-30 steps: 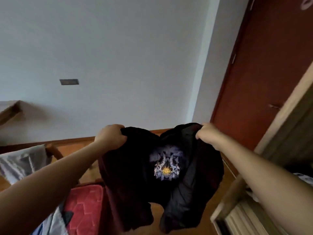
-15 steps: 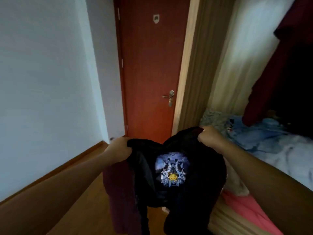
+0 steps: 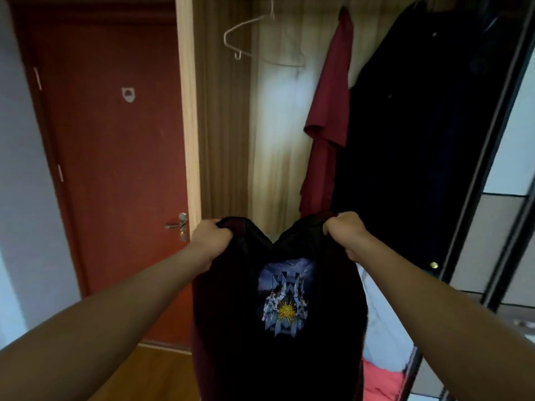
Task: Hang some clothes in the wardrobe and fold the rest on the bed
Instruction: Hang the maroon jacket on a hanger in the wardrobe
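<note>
Your left hand [image 3: 212, 238] and right hand [image 3: 344, 230] each clutch a bunched top edge of the black shirt [image 3: 254, 357], which hangs at lower centre, print facing you, before the wardrobe [image 3: 278, 146]. A bare hanger [image 3: 254, 39] hangs at upper centre, beside a maroon shirt [image 3: 330, 111].

No words, numbers or brand names can be read. The black T-shirt [image 3: 231, 314] carries a print [image 3: 283, 299]: a yellow rayed sun low in the middle, small pale blue and white figures around it, and striped bands above and below on a bluish ground. Any lettering in it is too small and blurred to tell. The red-brown door [image 3: 115, 169] bears a small white shield-shaped sticker [image 3: 129, 95] with a dark rounded mark inside, not legible as a character.
</note>
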`<state>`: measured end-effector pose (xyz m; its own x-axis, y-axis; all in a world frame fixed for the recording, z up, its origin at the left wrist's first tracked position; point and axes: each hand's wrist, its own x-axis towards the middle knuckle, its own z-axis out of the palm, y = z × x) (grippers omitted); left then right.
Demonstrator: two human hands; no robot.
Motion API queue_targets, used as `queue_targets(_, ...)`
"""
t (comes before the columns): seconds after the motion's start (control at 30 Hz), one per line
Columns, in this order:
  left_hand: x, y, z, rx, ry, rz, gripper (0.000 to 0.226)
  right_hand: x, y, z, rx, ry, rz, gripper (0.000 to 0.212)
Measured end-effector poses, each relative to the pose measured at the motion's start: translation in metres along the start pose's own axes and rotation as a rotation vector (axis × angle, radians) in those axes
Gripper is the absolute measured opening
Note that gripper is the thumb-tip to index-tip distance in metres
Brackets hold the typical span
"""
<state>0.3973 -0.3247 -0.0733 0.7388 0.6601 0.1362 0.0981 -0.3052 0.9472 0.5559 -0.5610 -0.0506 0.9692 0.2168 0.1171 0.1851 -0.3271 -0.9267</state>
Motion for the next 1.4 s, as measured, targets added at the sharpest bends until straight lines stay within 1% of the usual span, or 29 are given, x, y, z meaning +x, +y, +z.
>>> queue_targets(0.07,0.026,0.023,0.013,-0.065,-0.002,0.014,0.021,0.023,-0.022,-0.003,0.076,0.001,-0.023,0.015)
queue_targets(0.2,0.08,0.067,0.035,-0.131,0.007,0.06,0.021,0.077,-0.067,0.0,0.171,0.006,-0.13,0.014)
queue_targets(0.27,0.106,0.086,0.045,-0.141,0.029,0.083,0.022,0.107,-0.086,0.005,0.199,-0.005,-0.191,0.015)
queue_targets(0.33,0.134,0.101,0.054,-0.151,0.065,0.102,0.024,0.139,-0.1,0.013,0.224,-0.024,-0.236,0.013)
queue_targets(0.43,0.178,0.118,0.067,-0.117,0.112,0.115,0.025,0.186,-0.11,0.026,0.261,-0.045,-0.293,0.013)
queue_targets(0.47,0.194,0.121,0.07,-0.101,0.136,0.125,0.024,0.204,-0.111,0.029,0.279,-0.036,-0.313,0.014)
queue_targets(0.53,0.223,0.125,0.071,-0.08,0.186,0.14,0.025,0.236,-0.11,0.031,0.296,0.04,-0.344,0.013)
queue_targets(0.67,0.291,0.125,0.072,-0.039,0.272,0.161,0.026,0.318,-0.107,0.029,0.272,0.163,-0.41,0.033)
queue_targets(0.7,0.307,0.125,0.073,-0.028,0.29,0.168,0.026,0.336,-0.107,0.029,0.271,0.182,-0.429,0.032)
queue_targets(0.77,0.34,0.125,0.074,-0.001,0.31,0.188,0.026,0.373,-0.109,0.03,0.246,0.203,-0.433,0.013)
queue_targets(0.8,0.356,0.125,0.076,0.013,0.315,0.201,0.027,0.391,-0.11,0.029,0.221,0.214,-0.428,0.016)
queue_targets(0.83,0.371,0.125,0.078,0.03,0.324,0.219,0.027,0.409,-0.11,0.03,0.201,0.225,-0.412,0.027)
queue_targets(0.87,0.386,0.124,0.081,0.055,0.341,0.241,0.027,0.425,-0.111,0.029,0.175,0.232,-0.391,0.033)
queue_targets(0.9,0.399,0.122,0.084,0.087,0.362,0.269,0.027,0.441,-0.109,0.029,0.128,0.234,-0.374,0.035)
queue_targets(0.97,0.42,0.109,0.096,0.187,0.373,0.335,0.029,0.464,-0.098,0.03,0.004,0.198,-0.332,0.034)
queue_targets(1.03,0.44,0.084,0.113,0.328,0.348,0.386,0.032,0.478,-0.077,0.037,-0.13,0.126,-0.256,0.038)
queue_targets(1.1,0.457,0.051,0.131,0.47,0.297,0.394,0.034,0.486,-0.047,0.046,-0.238,0.139,-0.248,0.036)
queue_targets(1.13,0.464,0.033,0.14,0.534,0.266,0.373,0.035,0.49,-0.03,0.05,-0.285,0.148,-0.273,0.031)
queue_targets(1.2,0.475,-0.008,0.159,0.661,0.199,0.292,0.036,0.495,0.009,0.061,-0.39,0.115,-0.309,0.027)
queue_targets(1.27,0.48,-0.05,0.178,0.797,0.131,0.211,0.041,0.498,0.049,0.072,-0.501,0.043,-0.304,0.032)
queue_targets(1.33,0.48,-0.089,0.197,0.942,0.033,0.168,0.056,0.501,0.085,0.084,-0.643,-0.02,-0.292,0.037)
queue_targets(1.4,0.481,-0.124,0.215,1.086,-0.094,0.155,0.077,0.506,0.113,0.096,-0.791,-0.071,-0.245,0.036)
